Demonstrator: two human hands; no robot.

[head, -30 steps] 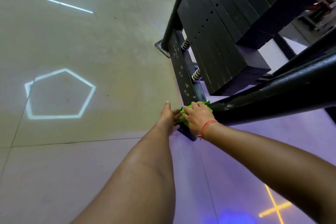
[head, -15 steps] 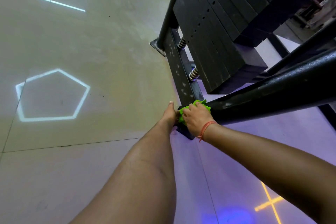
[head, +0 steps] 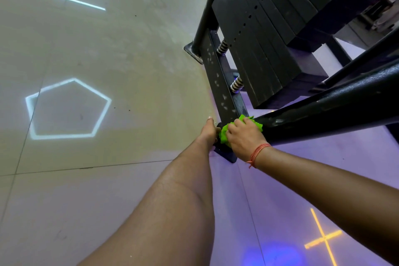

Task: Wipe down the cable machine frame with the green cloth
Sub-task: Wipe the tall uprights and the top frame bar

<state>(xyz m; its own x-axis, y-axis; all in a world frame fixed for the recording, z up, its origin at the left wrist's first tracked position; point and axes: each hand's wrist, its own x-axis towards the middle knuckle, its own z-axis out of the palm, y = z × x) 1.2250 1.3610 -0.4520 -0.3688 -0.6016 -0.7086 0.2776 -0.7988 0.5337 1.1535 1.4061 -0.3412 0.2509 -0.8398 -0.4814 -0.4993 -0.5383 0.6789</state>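
Note:
The black cable machine frame (head: 220, 84) runs from a floor plate at the top down to a near corner at centre. A thick black post (head: 328, 112) slants off to the right from that corner. My right hand (head: 244, 136) presses a bunched green cloth (head: 224, 134) onto the base of the post, with cloth showing above and left of the fingers. My left hand (head: 208, 129) rests against the left side of the same corner, beside the cloth; its fingers are hidden behind the frame.
A black weight stack (head: 269, 34) on two springs (head: 236, 84) stands just behind the base rail. Glossy tiled floor spreads to the left with a reflected pentagon light (head: 67, 110). Purple-lit floor lies to the right, with more black bars (head: 336, 49).
Both hands stay at the same frame corner. My right hand has shifted the cloth slightly around the post base, and the view has swung a little.

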